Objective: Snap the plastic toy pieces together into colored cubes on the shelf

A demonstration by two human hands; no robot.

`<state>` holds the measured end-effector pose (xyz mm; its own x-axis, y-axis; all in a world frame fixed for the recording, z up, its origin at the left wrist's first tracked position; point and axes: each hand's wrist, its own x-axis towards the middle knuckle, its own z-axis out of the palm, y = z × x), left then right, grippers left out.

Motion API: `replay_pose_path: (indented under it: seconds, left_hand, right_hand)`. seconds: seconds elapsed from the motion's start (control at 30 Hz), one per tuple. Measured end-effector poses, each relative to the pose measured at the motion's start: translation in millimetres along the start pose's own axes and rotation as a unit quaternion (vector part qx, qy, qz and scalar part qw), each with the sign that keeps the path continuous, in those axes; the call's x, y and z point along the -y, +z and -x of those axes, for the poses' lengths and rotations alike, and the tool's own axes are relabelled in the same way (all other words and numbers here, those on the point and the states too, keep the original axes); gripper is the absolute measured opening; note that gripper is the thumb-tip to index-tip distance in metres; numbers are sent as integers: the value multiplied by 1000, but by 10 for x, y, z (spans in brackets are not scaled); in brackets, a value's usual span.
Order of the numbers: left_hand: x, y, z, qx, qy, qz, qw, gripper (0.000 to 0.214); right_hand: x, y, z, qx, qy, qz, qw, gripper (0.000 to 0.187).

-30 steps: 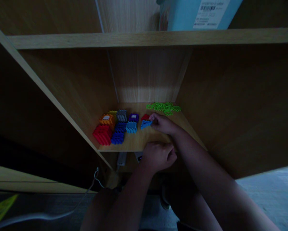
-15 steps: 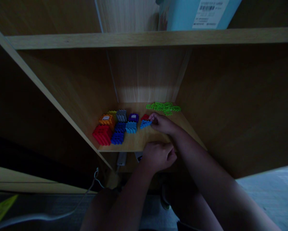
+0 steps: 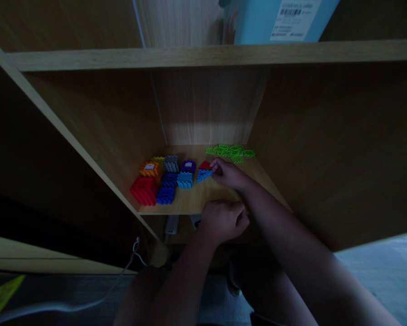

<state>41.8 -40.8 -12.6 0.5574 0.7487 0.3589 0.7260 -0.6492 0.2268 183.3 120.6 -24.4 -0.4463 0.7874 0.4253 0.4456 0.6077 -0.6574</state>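
Note:
My right hand (image 3: 225, 173) reaches over the shelf board with its fingers pinched at the corner of a light-blue triangular toy piece with notched edges (image 3: 204, 175). A small red triangular piece (image 3: 205, 165) lies just behind it, close to the fingertips. My left hand (image 3: 225, 220) is curled into a fist at the shelf's front edge, and no object shows in it. To the left of the pieces stand a light-blue notched block (image 3: 185, 180) and a purple one with a white label (image 3: 188, 166).
Further left are dark-blue blocks (image 3: 166, 194), a grey block (image 3: 171, 163), an orange block (image 3: 150, 169) and a red block (image 3: 144, 190). Flat green pieces (image 3: 231, 151) lie at the back right. Wooden side walls and an upper shelf (image 3: 190, 57) with a blue box (image 3: 254, 22) enclose the compartment.
Almost nothing differs. The view has shifted very slightly; both hands keep their places, the right still at the light-blue triangular piece.

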Motion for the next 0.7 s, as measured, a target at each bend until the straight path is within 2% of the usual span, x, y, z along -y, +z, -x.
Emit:
replay_pose_path:
  seconds: [0.1,0.17,0.23,0.3,0.4,0.53,0.7]
  left_hand:
    - [-32,-38,-11,21,-5,7,1000,17]
    - [-79,-84,-33,31,-40,5,999,19]
    - [-136,-156,-60,32,-132,-10,991,22]
    - [-179,-251,-79,31,-247,-31,968,26]
    - [-169,-396,-74,41,-335,-60,939,30]
    - [-42,-497,-36,66,-374,-87,921,35]
    - [66,-462,-39,70,-376,-101,919,41]
  right_hand:
    - [-5,-5,-1,1,1,-1,1000,31]
    - [-17,-5,-2,3,1,-1,1000,31]
    - [-33,1,-2,3,-1,-2,1000,31]
    - [-47,12,0,-1,-5,-5,1000,30]
    - [-57,26,5,-7,-10,-14,1000,27]
    - [-49,27,8,-1,-8,-12,1000,27]
    - [-41,23,11,-2,-4,-16,1000,29]
